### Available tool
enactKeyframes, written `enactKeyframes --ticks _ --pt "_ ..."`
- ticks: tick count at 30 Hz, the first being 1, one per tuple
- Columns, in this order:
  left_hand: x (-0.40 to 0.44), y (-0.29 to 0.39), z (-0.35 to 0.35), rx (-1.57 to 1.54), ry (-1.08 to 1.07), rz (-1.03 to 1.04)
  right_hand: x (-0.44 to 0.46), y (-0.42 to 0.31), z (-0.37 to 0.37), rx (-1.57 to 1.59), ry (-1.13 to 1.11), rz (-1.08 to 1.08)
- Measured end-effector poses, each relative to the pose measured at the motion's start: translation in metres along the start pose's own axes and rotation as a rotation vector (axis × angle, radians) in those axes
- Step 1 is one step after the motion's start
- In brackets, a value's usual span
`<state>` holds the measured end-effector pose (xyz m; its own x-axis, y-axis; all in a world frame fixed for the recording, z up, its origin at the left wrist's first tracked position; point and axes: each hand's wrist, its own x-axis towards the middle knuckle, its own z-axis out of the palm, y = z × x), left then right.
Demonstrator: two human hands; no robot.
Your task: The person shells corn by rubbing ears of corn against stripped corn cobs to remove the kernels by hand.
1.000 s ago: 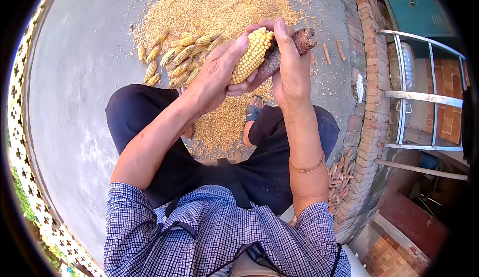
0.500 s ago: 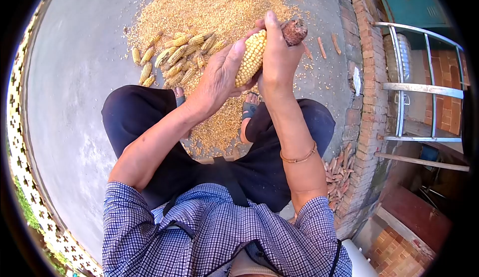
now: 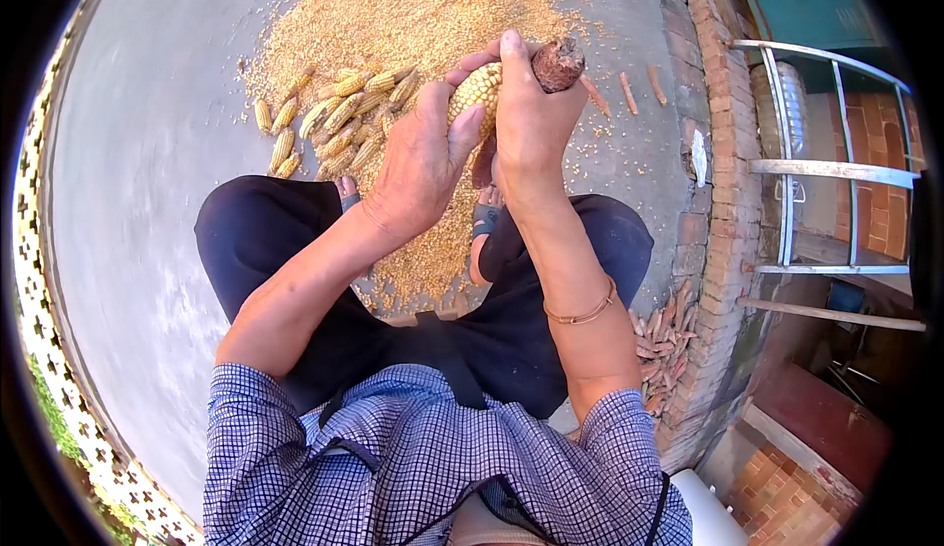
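An ear of corn [image 3: 476,94], thick with pale yellow kernels, is between my two hands in front of my knees. My left hand [image 3: 418,158] is closed around its left side, thumb along the near face. Against its other side presses my right hand [image 3: 536,123], thumb pointing up, wrapped around a reddish-brown bare corn cob [image 3: 559,64]. One rough end of that cob sticks out past the right hand; its middle is hidden by the palm. Beyond the hands, several partly stripped ears [image 3: 344,118] lie on a spread of loose kernels [image 3: 393,25].
Grey concrete floor [image 3: 138,202] extends to the left. Bare cobs [image 3: 669,344] are heaped by a brick edge [image 3: 723,202] on the right, beside a metal railing [image 3: 836,168]. A few reddish cob pieces [image 3: 629,92] lie near the kernels. My sandalled feet are among the kernels.
Both hands have shifted slightly left. The left hand has turned more upright and its thumb now lies across the ear, covering more of its lower part.
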<state>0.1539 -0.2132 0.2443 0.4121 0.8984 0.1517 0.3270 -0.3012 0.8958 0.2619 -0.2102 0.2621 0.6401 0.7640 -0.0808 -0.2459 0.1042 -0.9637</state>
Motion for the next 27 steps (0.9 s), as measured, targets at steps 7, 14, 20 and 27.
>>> enactKeyframes --ticks 7,14,20,27 --pt "0.004 -0.011 0.004 -0.249 0.047 0.102 0.006 -0.015 -0.021 0.168 -0.193 0.204" --pt "0.01 -0.017 -0.001 -0.084 -0.018 0.0 -0.004 -0.013 -0.014 0.076 -0.256 0.086" --pt "0.003 -0.008 -0.004 -0.154 -0.216 -0.017 0.0 -0.017 -0.006 -0.062 -0.006 0.111" --pt "0.008 0.01 -0.019 -0.989 -0.394 -0.455 0.002 -0.021 -0.018 0.139 -0.199 0.115"
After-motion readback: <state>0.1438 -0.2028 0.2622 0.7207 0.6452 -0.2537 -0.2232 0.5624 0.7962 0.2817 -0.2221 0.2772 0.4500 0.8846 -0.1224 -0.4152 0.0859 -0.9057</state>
